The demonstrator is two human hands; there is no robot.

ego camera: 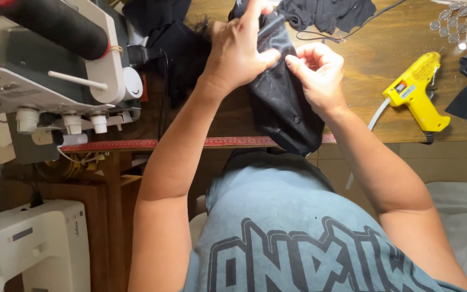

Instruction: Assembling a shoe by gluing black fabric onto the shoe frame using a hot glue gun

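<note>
1. the black fabric piece lies in the middle of the tabletop, its near end hanging just over the near edge, and i hold its far part between both hands.
2. my left hand is closed on the fabric's left far side, thumb pressed onto the cloth, fingers up over its top.
3. my right hand pinches the fabric's right edge with thumb and fingertips drawn narrow, touching the cloth just beside my left thumb.
4. a red measuring tape runs along the near edge of the tabletop, passing under the fabric.
5. to the right, well apart, a yellow glue gun lies on the wood.
6. more dark cloth sits at the far edge.
7. at the left stands a white sewing machine with a black thread cone; another white machine sits nearer.
</note>
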